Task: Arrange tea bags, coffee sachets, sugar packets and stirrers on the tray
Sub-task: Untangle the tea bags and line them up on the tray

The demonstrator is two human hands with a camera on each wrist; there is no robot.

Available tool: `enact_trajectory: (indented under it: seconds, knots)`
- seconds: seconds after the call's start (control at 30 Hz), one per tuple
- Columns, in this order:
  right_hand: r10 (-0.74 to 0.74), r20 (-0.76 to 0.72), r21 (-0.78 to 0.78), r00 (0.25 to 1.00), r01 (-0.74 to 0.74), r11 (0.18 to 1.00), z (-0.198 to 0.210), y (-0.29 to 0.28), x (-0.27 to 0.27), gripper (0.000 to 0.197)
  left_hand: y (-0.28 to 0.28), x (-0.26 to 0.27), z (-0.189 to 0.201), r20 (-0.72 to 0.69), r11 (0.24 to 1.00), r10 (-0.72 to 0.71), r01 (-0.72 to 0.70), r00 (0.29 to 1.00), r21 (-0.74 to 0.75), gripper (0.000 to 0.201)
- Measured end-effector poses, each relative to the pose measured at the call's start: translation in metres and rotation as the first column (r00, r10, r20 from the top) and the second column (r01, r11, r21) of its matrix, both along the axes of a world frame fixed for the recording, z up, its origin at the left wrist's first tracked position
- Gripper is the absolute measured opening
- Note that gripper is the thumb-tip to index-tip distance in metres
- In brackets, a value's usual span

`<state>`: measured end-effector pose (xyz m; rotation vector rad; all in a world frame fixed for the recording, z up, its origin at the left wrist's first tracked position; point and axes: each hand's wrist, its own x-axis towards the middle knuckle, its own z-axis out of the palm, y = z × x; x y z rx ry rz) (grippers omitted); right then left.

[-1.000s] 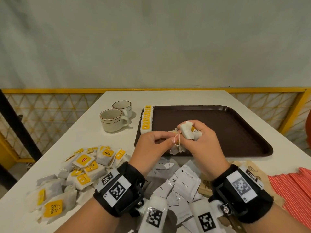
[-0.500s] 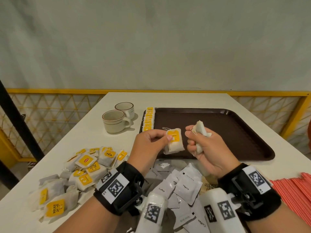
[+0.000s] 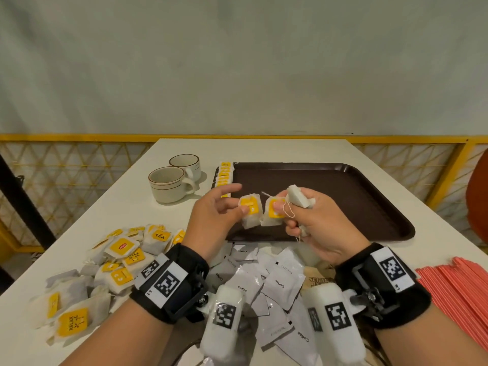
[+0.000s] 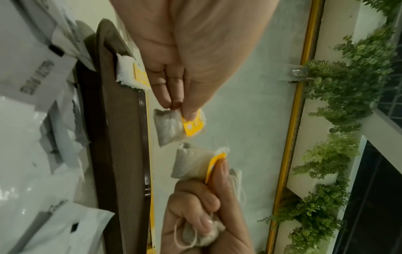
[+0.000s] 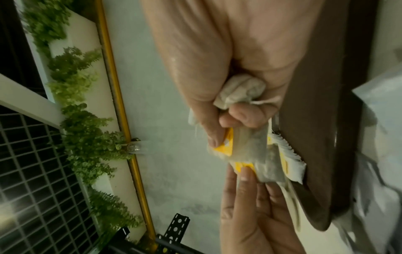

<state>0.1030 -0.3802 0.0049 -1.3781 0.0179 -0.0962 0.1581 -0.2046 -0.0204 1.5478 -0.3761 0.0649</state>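
Left hand (image 3: 216,215): 1 tea bag (image 3: 249,211) pinched between thumb and fingertips, held above brown tray (image 3: 343,196) near edge. Right hand (image 3: 314,228): fingers curled round bunch of tea bags (image 3: 274,211). Row of tea bags (image 3: 224,175) laid at tray's 9 o'clock edge.

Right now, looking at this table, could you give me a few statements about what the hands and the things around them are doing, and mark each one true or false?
1. The left hand pinches one tea bag. True.
2. The right hand holds nothing. False: it grips a bunch of tea bags, with one pinched under the thumb.
3. A row of tea bags stands along the left edge of the brown tray. True.
4. The two cups sit on the tray. False: they stand on the table, left of it.
5. The coffee sachets are already on the tray. False: they lie piled on the table in front of it.
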Motion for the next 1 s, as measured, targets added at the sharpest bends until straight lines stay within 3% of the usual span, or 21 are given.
enact_trajectory:
  seconds: [0.1,0.23,0.47,0.63,0.77,1.0]
  knots:
    - [0.088,-0.003,-0.016,0.996,-0.088,0.996,-0.001,0.006,-0.003,0.007,-0.001,-0.001,0.002,0.013,1.0,0.007,-0.007,1.0,-0.01,0.019]
    - [0.025,0.027,-0.069,0.999,-0.023,0.997,-0.007,0.011,-0.001,0.018,-0.005,-0.008,0.004,0.043,0.998,-0.058,0.058,0.997,0.013,0.012]
    - [-0.061,0.069,-0.04,0.996,0.063,0.997,-0.005,0.012,0.004,0.007,-0.011,-0.01,0.009,-0.068,0.988,-0.117,0.109,0.991,-0.107,0.011]
    - [-0.132,0.12,-0.069,0.984,0.141,0.988,0.019,0.009,0.026,0.008,-0.023,0.014,0.035,-0.056,0.993,-0.096,0.092,0.994,-0.074,0.007]
    - [-0.111,0.157,-0.051,0.981,0.12,0.991,0.041,0.005,0.045,0.014,-0.029,0.031,0.06,-0.028,0.991,-0.124,0.122,0.992,-0.048,0.012]
    - [-0.049,0.263,0.024,0.964,0.044,0.999,0.08,0.005,0.057,0.009,-0.024,0.042,0.108,0.042,0.974,-0.146,0.151,0.988,-0.167,0.013]
